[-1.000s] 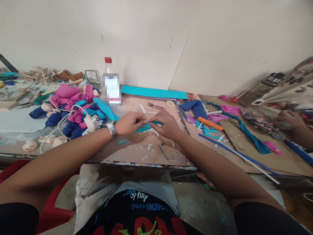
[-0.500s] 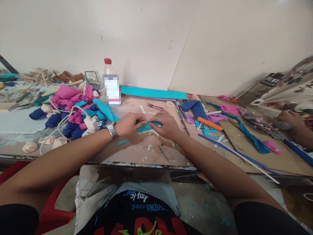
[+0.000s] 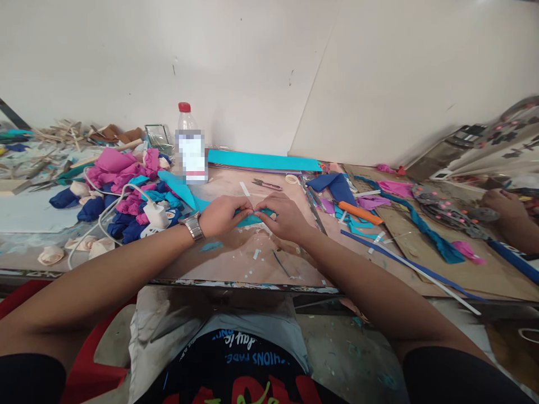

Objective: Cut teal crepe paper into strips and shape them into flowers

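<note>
My left hand [image 3: 223,216], with a metal watch at the wrist, and my right hand [image 3: 282,216] meet at the fingertips low over the table. Both pinch a turquoise fabric strip [image 3: 248,220] between thumb and forefinger. The strip passes under my left hand, and a turquoise length [image 3: 181,189] shows beyond it, by the pile of cloth. Where the fingers meet, the cloth's edge is mostly hidden. Thread snips [image 3: 266,184] lie just past my hands, beside a small roll of tape [image 3: 291,179].
On the left are pink and blue fabric flowers [image 3: 118,171], a white charger [image 3: 155,214] with its cable, and a red-capped bottle [image 3: 187,123]. An orange-handled tool [image 3: 361,213], scraps and a white stick [image 3: 438,283] lie right. Another person's hand [image 3: 503,205] is at far right.
My fingertips have drawn closer together over the turquoise strip, and both hands keep their pinch. The view has shifted very slightly; the other things stay in place.
</note>
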The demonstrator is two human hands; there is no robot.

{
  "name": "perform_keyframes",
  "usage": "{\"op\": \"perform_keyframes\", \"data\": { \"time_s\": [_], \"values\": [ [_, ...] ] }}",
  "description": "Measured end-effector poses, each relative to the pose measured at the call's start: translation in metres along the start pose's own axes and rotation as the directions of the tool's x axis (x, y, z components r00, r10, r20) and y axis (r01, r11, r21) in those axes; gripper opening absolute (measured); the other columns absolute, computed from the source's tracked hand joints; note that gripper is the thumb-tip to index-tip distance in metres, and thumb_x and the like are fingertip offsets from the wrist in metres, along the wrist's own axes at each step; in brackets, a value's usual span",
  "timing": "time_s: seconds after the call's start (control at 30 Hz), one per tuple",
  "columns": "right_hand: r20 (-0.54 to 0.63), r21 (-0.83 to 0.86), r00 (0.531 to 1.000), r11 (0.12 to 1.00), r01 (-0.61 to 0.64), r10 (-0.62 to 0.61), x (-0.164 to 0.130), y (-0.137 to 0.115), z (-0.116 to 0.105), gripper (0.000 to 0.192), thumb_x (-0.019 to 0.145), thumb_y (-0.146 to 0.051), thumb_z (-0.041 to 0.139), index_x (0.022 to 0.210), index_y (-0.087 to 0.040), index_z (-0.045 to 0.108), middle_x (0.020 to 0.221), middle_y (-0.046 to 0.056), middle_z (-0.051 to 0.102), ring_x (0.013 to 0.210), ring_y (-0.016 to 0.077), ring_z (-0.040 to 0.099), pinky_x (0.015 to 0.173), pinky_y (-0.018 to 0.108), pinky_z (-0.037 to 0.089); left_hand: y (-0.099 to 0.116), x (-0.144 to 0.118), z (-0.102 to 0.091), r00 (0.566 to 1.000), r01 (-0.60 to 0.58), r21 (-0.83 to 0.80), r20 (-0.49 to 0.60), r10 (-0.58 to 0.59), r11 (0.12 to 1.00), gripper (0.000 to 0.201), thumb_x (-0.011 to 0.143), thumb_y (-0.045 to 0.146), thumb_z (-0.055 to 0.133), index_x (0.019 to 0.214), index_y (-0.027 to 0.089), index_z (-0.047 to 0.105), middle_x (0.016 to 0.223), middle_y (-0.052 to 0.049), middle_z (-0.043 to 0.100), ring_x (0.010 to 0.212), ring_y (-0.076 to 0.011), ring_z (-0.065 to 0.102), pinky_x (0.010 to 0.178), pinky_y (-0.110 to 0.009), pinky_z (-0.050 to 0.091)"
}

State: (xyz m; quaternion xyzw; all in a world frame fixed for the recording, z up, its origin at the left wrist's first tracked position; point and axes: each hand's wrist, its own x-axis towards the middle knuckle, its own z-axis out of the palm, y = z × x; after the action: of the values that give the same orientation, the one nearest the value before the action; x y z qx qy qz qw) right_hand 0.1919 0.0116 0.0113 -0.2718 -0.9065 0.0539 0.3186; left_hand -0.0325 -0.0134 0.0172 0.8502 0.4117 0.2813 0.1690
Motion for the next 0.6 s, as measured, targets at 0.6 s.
{"op": "perform_keyframes", "data": {
  "time_s": [0.6],
  "values": [
    [0.054,0.085,0.992,0.989,-0.118,0.113,0.0006,-0.0054,0.0009,0.015,0.096,-0.032,0.059,0.094,-0.02,0.068,0.092,0.007,0.073,0.092,0.0246,0.06,0.081,0.037,0.044,-0.0021,0.0001,0.0046,0.999,-0.044,0.18,0.0,0.045,0.983,0.031,0.102,0.04,0.043,0.095,0.021,0.067,0.09,-0.005,0.073,0.081,-0.021,0.064,0.067,-0.03,0.035]
  ]
}}
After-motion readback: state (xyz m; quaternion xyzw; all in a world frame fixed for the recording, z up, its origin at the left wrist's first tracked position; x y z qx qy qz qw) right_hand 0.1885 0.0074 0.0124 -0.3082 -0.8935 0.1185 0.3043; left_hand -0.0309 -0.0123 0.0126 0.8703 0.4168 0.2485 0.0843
